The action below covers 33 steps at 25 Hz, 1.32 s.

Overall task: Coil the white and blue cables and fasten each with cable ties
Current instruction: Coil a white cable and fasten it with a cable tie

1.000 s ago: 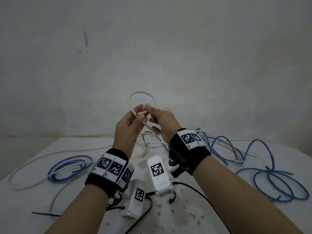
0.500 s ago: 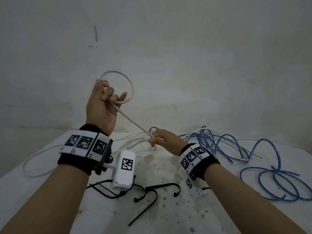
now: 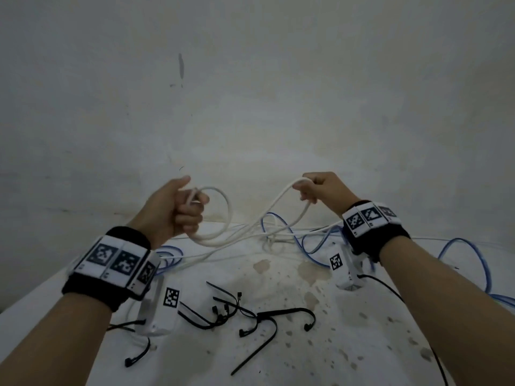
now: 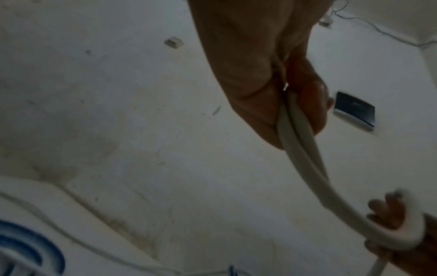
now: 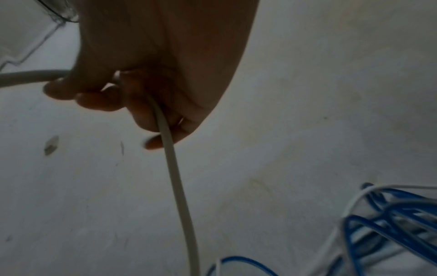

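Observation:
My left hand (image 3: 182,210) is raised above the table and grips a small loop of the white cable (image 3: 227,211); in the left wrist view two strands of that cable (image 4: 298,142) leave the fist (image 4: 267,78). To the right, at about the same height, my right hand (image 3: 317,188) grips the same white cable (image 5: 175,177) further along, and the cable sags between the hands and runs down to the table. The blue cable (image 3: 462,254) lies loose and tangled on the table behind and right of my right hand. Several black cable ties (image 3: 248,313) lie near the front.
The white table (image 3: 320,358) is stained and stands against a bare wall (image 3: 250,93). More blue cable (image 3: 170,254) and thin white cable lie at the left behind my left wrist. A black wire (image 3: 412,316) runs along my right forearm.
My left hand has come down from high on the left with the loop still in it. My right hand has risen from the table and moved right, drawing out more white cable.

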Each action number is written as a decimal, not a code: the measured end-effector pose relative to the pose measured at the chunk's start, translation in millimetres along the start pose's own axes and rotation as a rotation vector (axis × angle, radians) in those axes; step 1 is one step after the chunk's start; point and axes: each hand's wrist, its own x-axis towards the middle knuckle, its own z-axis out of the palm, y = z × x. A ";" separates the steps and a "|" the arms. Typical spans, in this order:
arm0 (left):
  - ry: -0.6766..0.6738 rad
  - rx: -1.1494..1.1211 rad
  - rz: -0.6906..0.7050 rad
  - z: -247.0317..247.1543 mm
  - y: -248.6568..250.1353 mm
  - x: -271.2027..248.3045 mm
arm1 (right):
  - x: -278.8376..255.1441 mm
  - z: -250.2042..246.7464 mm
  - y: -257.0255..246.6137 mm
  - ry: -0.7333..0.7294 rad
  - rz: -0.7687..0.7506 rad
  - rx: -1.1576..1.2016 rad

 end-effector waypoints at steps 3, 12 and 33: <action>-0.059 -0.004 -0.067 8.9 -18.5 4.3 | 0.7 -1.4 -23.0 -0.313 0.115 0.303; -0.137 0.281 -0.003 39.4 -43.8 -3.2 | 13.5 0.7 -27.0 0.293 0.293 -0.359; -0.130 -0.880 0.189 5.2 -32.9 24.9 | -54.2 78.6 -35.7 -0.453 0.008 -0.219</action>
